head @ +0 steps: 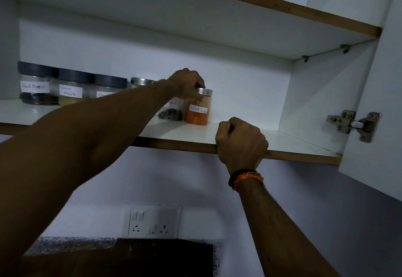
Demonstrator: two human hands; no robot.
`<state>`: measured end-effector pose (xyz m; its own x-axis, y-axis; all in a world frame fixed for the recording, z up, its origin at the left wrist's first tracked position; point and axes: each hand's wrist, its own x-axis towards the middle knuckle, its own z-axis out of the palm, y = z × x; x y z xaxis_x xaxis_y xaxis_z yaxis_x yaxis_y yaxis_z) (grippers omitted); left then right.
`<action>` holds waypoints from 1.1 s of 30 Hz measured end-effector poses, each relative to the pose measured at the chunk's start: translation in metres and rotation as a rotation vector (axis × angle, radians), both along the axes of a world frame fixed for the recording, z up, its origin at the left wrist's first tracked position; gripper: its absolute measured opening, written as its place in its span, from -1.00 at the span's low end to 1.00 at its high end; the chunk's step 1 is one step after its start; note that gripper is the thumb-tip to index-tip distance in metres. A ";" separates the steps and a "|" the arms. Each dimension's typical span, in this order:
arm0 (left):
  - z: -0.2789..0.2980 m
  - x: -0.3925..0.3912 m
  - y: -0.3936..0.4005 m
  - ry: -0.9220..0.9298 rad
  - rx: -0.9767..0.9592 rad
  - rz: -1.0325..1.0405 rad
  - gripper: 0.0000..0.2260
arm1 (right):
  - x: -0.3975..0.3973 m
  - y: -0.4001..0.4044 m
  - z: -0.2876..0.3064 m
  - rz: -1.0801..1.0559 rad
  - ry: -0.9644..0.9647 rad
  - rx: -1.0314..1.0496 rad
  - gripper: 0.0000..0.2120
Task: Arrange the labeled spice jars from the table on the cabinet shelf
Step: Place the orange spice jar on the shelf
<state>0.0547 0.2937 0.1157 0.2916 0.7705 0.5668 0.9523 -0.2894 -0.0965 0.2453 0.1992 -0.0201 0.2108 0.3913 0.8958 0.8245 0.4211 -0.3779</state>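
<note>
Head view: left hand [186, 83] grips the lid of the red chilli powder jar [197, 111] standing on the cabinet shelf [239, 139], its forearm hiding part of the jar row [71, 87]. Right hand [240, 141], fisted, clasps the shelf edge.

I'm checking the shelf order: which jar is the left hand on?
The red chilli powder jar, rightmost in the row, the only one with orange contents; the left hand grips its silver lid.

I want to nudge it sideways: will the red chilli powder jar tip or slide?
The red chilli powder jar looks nearly full, so probably bottom-heavy and stable. On the smooth white shelf it likely slides. The left hand grips its lid.
</note>
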 end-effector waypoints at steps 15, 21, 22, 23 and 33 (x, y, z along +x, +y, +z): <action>0.001 -0.002 0.005 -0.004 -0.031 0.020 -0.63 | 0.001 0.002 0.000 0.005 -0.013 -0.046 -0.65; 0.004 0.001 -0.021 -0.081 -0.008 0.038 -0.46 | 0.003 0.003 0.004 -0.052 -0.093 -0.133 -0.68; 0.004 0.000 -0.030 -0.077 -0.009 0.038 -0.46 | 0.003 0.002 0.004 -0.055 -0.105 -0.143 -0.68; 0.003 0.001 -0.038 -0.074 -0.012 0.035 -0.47 | 0.002 0.001 0.005 -0.054 -0.113 -0.148 -0.68; -0.044 0.022 -0.135 -0.179 -0.137 -0.123 -0.44 | 0.013 -0.032 -0.020 -0.110 -0.504 -0.137 -0.60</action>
<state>0.0764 0.1587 0.0712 0.2927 0.8086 0.5104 0.9075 -0.4032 0.1183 0.2586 0.1671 -0.0403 -0.1859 0.5113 0.8391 0.9545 0.2965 0.0308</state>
